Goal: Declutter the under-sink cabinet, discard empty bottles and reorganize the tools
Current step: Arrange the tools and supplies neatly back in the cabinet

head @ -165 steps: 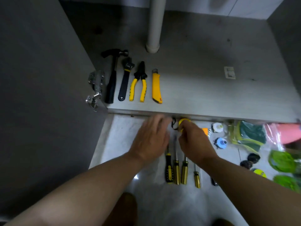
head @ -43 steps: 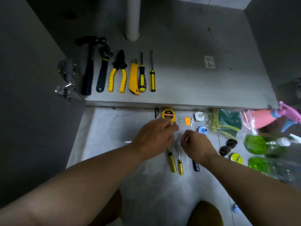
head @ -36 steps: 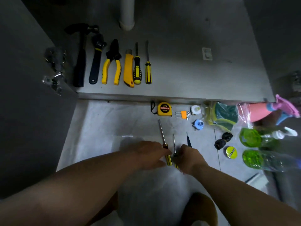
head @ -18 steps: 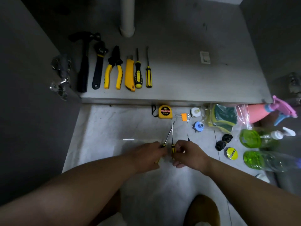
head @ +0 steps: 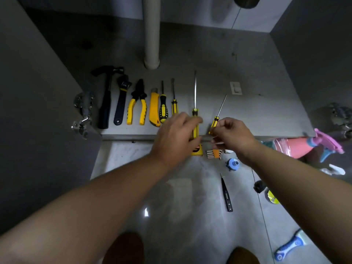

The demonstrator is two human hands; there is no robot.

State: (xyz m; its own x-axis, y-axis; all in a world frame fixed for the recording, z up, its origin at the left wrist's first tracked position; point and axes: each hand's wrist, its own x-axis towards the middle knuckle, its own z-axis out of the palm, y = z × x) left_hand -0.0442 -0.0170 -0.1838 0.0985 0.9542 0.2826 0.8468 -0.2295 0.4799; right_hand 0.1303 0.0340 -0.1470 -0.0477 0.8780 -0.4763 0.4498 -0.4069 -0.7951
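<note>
Glossy grey tile floor (head: 181, 216) under me, under-sink cabinet open ahead, its grey cabinet floor (head: 266, 115) ending in a front lip (head: 133, 137). All places are given vs that lip.

Nearest me, well short of the lip & off right, lies a blue-and-white handled tool (head: 289, 248). Next is a slim black tester pen (head: 226, 195), tip toward the lip. Closer in are a round blue cap (head: 232, 164), an orange holder of hex keys (head: 215, 154) & a yellow tape measure (head: 197, 150). The tape sits just short of the lip, half hidden under my left hand (head: 175, 140). Far right along the lip, a pink spray bottle (head: 297, 147) lies on its side.

Over the lip itself, left hand is curled round the handle of a long yellow-handled screwdriver (head: 195, 103), shaft pointing straight away. Right hand (head: 232, 136) is just right of it, thumb & fingers pinching the handle of a small thin yellow-handled screwdriver (head: 215, 123), shaft tilted away & right. Can't tell if either tool touches the cabinet floor.

Just past the lip, left of my hands, a row lies parallel w/ heads away. Left to right:
- black hammer (head: 105, 103)
- black adjustable wrench (head: 122, 103)
- yellow-handled pliers (head: 137, 107)
- yellow utility knife (head: 154, 109)
- black-and-yellow stubby screwdriver (head: 163, 109)
- slim yellow screwdriver (head: 174, 105), its handle end behind my knuckles

Farther past the lip is a small white label (head: 235, 88). Farthest back, a white drain pipe (head: 151, 35) stands upright.
</note>
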